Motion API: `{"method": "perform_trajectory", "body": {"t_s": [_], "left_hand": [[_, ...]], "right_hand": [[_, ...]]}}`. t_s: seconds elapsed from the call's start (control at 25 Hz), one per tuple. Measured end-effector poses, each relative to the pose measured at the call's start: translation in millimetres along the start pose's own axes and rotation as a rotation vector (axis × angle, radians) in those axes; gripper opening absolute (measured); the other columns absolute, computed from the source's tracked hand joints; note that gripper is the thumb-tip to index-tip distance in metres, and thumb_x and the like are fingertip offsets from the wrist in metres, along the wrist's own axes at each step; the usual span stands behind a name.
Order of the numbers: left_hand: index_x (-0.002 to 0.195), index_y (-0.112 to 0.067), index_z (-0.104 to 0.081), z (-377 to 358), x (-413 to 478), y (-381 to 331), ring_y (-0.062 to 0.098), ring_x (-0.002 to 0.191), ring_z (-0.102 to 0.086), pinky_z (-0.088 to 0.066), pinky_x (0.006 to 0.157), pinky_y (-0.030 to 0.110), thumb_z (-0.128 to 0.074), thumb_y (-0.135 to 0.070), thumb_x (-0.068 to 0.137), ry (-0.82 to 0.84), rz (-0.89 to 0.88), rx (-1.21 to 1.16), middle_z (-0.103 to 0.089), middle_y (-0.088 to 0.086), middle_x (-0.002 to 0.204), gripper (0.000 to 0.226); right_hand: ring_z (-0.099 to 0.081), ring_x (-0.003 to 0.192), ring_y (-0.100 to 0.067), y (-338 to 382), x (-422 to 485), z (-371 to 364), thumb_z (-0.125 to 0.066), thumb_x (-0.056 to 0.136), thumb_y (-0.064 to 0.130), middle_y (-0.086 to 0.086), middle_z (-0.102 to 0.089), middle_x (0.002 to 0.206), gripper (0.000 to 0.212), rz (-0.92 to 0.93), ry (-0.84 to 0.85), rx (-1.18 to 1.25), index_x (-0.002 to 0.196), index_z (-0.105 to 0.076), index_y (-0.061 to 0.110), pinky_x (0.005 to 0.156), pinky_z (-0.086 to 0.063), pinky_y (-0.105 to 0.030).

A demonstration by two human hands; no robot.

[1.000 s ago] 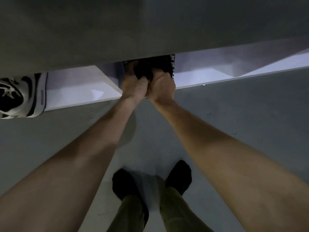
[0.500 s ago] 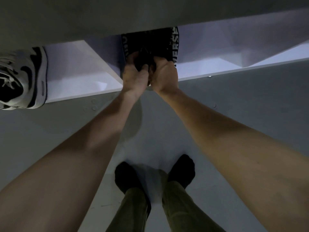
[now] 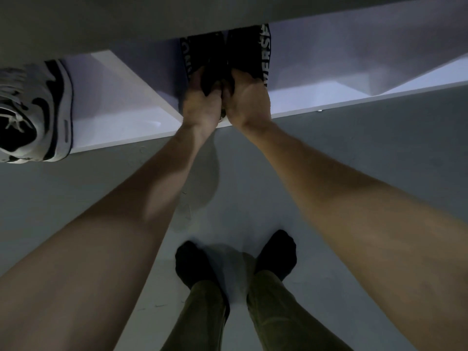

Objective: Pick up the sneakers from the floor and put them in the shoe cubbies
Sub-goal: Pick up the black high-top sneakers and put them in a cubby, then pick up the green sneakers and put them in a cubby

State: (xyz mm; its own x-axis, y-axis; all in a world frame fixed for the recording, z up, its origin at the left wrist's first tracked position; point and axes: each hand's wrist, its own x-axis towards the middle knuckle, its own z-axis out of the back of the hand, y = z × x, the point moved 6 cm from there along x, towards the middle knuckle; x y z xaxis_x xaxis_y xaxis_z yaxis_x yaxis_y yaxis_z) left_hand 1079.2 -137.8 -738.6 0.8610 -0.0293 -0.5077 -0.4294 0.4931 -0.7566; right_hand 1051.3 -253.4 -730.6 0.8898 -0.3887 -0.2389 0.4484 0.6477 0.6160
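Two black sneakers with white lettering on their soles stand side by side inside a white cubby (image 3: 329, 79). The left black sneaker (image 3: 200, 54) is gripped at its heel by my left hand (image 3: 201, 105). My right hand (image 3: 249, 100) grips the heel of the right black sneaker (image 3: 249, 49). Both hands touch each other at the cubby's mouth. The toes of both sneakers are hidden under the shelf's grey top (image 3: 126, 19).
A grey and black sneaker (image 3: 33, 112) sits in the neighbouring cubby at the left edge, past a white divider (image 3: 131, 79). The pale floor (image 3: 354, 153) stretches in front of the shelf. My feet in black socks (image 3: 235, 259) stand on it below.
The black sneakers have slid outward and show more from under the shelf top, or the camera has dropped; both hands stay on their heels.
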Motion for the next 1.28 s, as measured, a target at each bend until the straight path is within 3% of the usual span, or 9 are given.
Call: {"method": "perform_trajectory", "body": {"t_s": [0.16,0.32,0.48,0.72,0.8,0.92,1.08,1.16,1.28], "left_hand": [[0.133,-0.013,-0.056,6,-55,18,0.018,0.110,-0.066,-0.053,0.099,0.031,-0.062,-0.029,0.090,-0.035,0.127,-0.185,-0.069,0.004,0.122,0.046],[0.128,-0.014,-0.057,32,-143,25,0.017,0.093,-0.062,-0.049,0.076,0.023,-0.059,-0.021,0.096,0.032,0.296,-0.198,-0.064,0.002,0.110,0.033],[0.111,-0.018,-0.059,32,-212,-10,0.017,0.077,-0.064,-0.050,0.070,0.026,-0.054,-0.019,0.099,0.207,0.324,-0.074,-0.067,0.006,0.104,0.013],[0.106,-0.016,-0.070,36,-311,-68,0.009,0.078,-0.063,-0.050,0.077,0.023,-0.064,-0.024,0.093,0.475,0.250,0.149,-0.071,0.000,0.096,0.017],[0.107,-0.009,-0.073,41,-353,-95,-0.001,0.077,-0.060,-0.047,0.075,0.011,-0.070,-0.026,0.090,0.567,0.172,0.248,-0.070,-0.003,0.093,0.025],[0.120,-0.010,-0.064,56,-427,-115,0.009,0.079,-0.063,-0.052,0.072,0.023,-0.074,-0.030,0.088,0.717,0.151,0.329,-0.069,-0.001,0.100,0.038],[0.121,-0.009,-0.063,61,-540,-124,0.016,0.090,-0.065,-0.051,0.075,0.016,-0.077,-0.025,0.085,0.910,0.045,0.529,-0.069,-0.002,0.096,0.041],[0.112,-0.010,-0.069,60,-617,-122,0.014,0.099,-0.066,-0.047,0.077,0.009,-0.080,-0.025,0.082,1.072,-0.069,0.644,-0.072,0.000,0.104,0.036],[0.117,-0.016,-0.066,66,-736,-98,0.007,0.095,-0.066,-0.053,0.088,0.027,-0.082,-0.030,0.078,1.339,-0.168,0.784,-0.070,-0.001,0.116,0.045]], "right_hand": [[-0.064,0.115,-0.031,12,-67,32,-0.048,0.097,0.028,-0.013,-0.068,0.128,0.047,-0.040,-0.103,0.157,0.139,-0.055,0.007,0.089,-0.053,-0.038],[-0.069,0.108,-0.020,4,-167,66,-0.053,0.096,0.021,-0.005,-0.073,0.122,0.045,-0.208,-0.011,0.323,0.140,-0.056,0.012,0.092,-0.054,-0.031],[-0.066,0.097,-0.007,-21,-242,100,-0.054,0.099,0.027,0.009,-0.072,0.113,0.035,-0.555,0.068,0.467,0.130,-0.066,0.017,0.084,-0.050,-0.014],[-0.066,0.110,-0.013,-8,-336,174,-0.057,0.094,0.045,0.007,-0.070,0.118,0.042,-0.731,-0.003,0.557,0.131,-0.061,0.025,0.101,-0.052,-0.039],[-0.069,0.105,-0.015,-2,-379,202,-0.058,0.088,0.053,0.007,-0.071,0.116,0.050,-0.813,-0.080,0.633,0.134,-0.056,0.034,0.097,-0.055,-0.045],[-0.071,0.097,-0.015,15,-465,243,-0.060,0.074,0.065,0.007,-0.074,0.106,0.057,-0.929,-0.258,0.744,0.125,-0.063,0.039,0.091,-0.057,-0.049],[-0.070,0.097,-0.015,45,-614,270,-0.073,0.081,0.049,0.003,-0.073,0.107,0.047,-1.110,-0.525,0.926,0.122,-0.067,0.028,0.092,-0.057,-0.045],[-0.071,0.090,-0.017,63,-701,271,-0.074,0.081,0.049,0.002,-0.073,0.107,0.049,-1.222,-0.677,1.066,0.124,-0.064,0.028,0.079,-0.059,-0.036],[-0.068,0.083,-0.019,89,-822,257,-0.075,0.087,0.033,-0.003,-0.071,0.096,0.037,-1.351,-0.903,1.246,0.121,-0.062,0.024,0.067,-0.053,-0.028]]}}
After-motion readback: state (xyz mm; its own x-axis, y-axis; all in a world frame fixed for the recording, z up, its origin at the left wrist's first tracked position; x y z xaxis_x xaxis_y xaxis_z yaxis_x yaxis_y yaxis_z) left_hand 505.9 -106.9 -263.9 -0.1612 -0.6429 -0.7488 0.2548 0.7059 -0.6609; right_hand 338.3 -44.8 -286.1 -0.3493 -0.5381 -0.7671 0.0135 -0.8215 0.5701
